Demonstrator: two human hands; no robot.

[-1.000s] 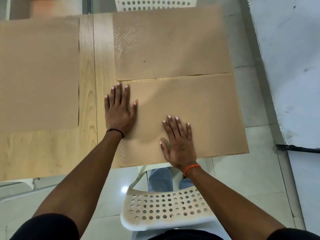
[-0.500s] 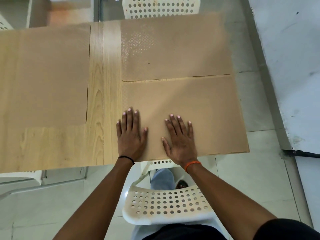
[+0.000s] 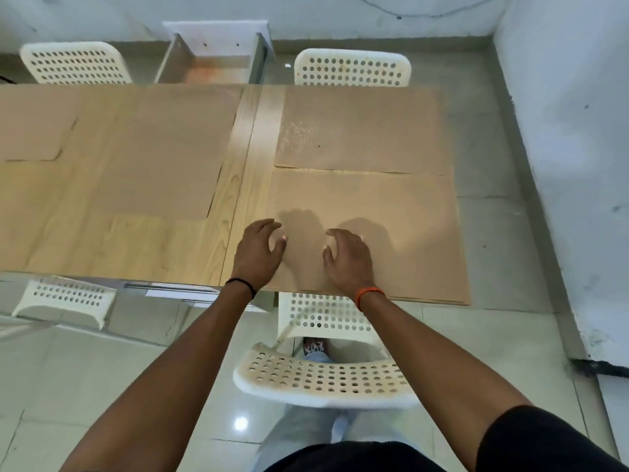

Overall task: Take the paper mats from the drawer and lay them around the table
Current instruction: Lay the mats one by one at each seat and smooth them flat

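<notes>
Four paper mats on the counter [image 3: 136, 247]: near right mat [image 3: 391, 216], far right mat [image 3: 360, 131], middle mat [image 3: 163, 158], far left mat [image 3: 30, 131]. Left hand [image 3: 257, 255] and right hand [image 3: 345, 258] loosely curled above near right mat, grasping nothing. Four white chairs.

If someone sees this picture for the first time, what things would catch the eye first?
First, the two hands, left hand and right hand, with loosely curled fingers above the nearest paper mat at the table's near right corner. Next, more brown mats cover the wood, one directly behind it. White perforated chairs stand around.
</notes>
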